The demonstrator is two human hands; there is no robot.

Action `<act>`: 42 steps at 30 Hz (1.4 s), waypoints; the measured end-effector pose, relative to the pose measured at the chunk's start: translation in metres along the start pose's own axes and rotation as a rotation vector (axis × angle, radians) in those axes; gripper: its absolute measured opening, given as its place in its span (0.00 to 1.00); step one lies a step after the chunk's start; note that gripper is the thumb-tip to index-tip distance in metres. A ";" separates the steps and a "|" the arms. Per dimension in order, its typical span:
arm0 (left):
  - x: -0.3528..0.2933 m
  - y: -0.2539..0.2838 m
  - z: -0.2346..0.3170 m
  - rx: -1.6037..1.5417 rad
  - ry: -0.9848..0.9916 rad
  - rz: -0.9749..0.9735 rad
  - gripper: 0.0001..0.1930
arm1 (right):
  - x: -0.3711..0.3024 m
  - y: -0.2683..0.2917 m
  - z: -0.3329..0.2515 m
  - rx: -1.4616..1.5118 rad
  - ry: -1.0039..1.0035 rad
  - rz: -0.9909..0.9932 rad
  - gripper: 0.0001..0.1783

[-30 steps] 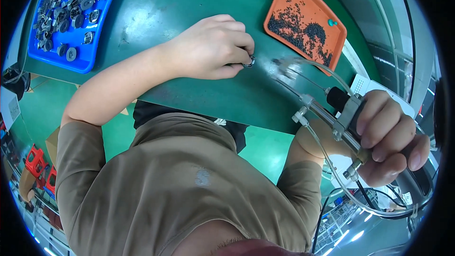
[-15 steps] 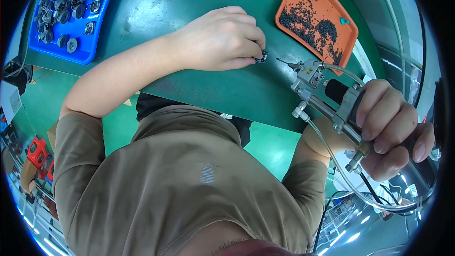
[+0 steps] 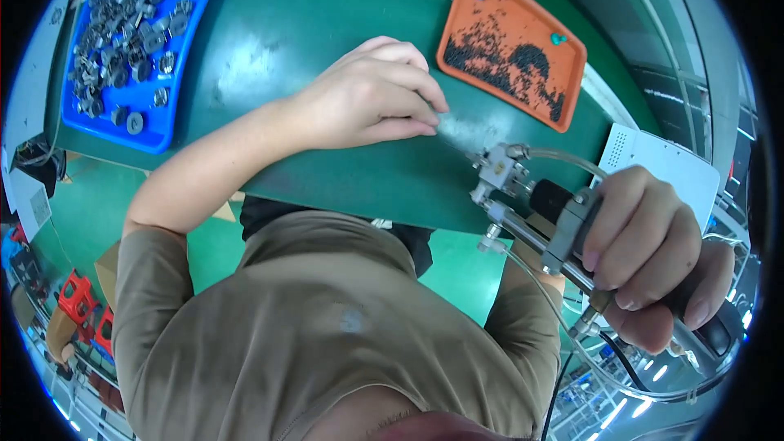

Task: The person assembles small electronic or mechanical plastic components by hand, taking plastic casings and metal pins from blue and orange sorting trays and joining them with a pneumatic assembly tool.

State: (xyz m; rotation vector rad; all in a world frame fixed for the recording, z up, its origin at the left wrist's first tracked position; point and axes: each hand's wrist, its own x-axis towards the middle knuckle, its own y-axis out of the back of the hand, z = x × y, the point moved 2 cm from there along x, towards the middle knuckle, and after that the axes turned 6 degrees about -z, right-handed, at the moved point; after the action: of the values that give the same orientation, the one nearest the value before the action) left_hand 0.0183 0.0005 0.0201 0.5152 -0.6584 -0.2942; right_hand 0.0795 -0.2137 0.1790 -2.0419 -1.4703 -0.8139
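Note:
My left hand (image 3: 371,98) hovers over the green table, thumb and index finger brought close together. Whatever lies between those fingertips is hidden at this moment. Wrapped round the grip of a metal dispensing gun (image 3: 500,170), my right hand (image 3: 645,245) holds it at the right, over the table's near edge. The gun has a silver valve block, a long tube and clear hoses. Its front end points toward my left fingertips and stays apart from them; its fine tip is blurred.
A blue tray (image 3: 151,135) of grey round parts (image 3: 135,122) stands at the far left. An orange tray (image 3: 527,28) with many tiny black pieces and two small blue-green knobs lies at the far right, near a white device (image 3: 661,165). Red stools (image 3: 76,296) stand on the floor at left.
The whole view has shifted, with both trays appearing lower. The small dark part seen at my left fingertips earlier no longer shows. My right hand still grips the gun, now lower in the picture.

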 end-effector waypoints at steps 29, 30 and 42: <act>-0.003 -0.003 -0.008 0.106 -0.082 -0.178 0.06 | -0.008 0.021 0.004 -0.127 -0.214 0.012 0.14; -0.004 -0.004 -0.008 0.106 -0.075 -0.173 0.05 | -0.009 0.020 0.006 -0.120 -0.198 0.023 0.14; -0.005 -0.008 -0.007 0.097 -0.020 -0.174 0.07 | -0.011 0.010 0.036 0.013 -0.155 -0.080 0.17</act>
State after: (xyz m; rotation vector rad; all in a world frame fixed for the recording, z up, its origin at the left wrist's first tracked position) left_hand 0.0178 -0.0014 0.0087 0.6652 -0.6502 -0.4326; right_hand 0.0926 -0.1989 0.1457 -2.0885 -1.6462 -0.6877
